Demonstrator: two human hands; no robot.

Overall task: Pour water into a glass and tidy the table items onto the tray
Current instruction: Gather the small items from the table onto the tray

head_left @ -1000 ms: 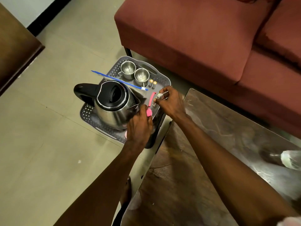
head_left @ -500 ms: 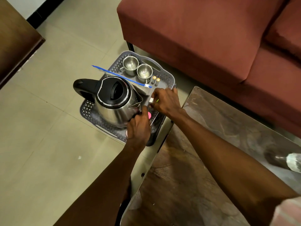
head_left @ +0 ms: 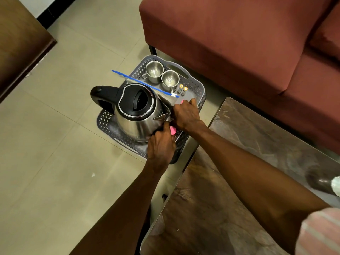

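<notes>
I have both hands down at the near right corner of the grey tray [head_left: 195, 83], which sits on the floor between the sofa [head_left: 230, 37] and the bench [head_left: 248, 162]. My left hand [head_left: 161, 142] lies against the lower side of the steel kettle [head_left: 138, 115], just under its spout, fingers curled toward a pink item [head_left: 173, 130] that shows between my hands; whether I am gripping it or only touching it I cannot tell. My right hand [head_left: 185, 115] reaches over the same strip of tray, knuckles bent, a sliver of pink at its fingertips; what it holds, if anything, is hidden.

On the far side of the tray stand two steel cups [head_left: 161, 75], two small batteries [head_left: 183, 89] just right of them, and a blue-edged clear bag [head_left: 147, 85] resting across the kettle's far shoulder.

I judge this is the tidying step: settling small things into the narrow gap right of the kettle. To do it well I should lay them flat along the tray's edge, keep my left wrist from nudging the spout, and not knock the batteries over.
</notes>
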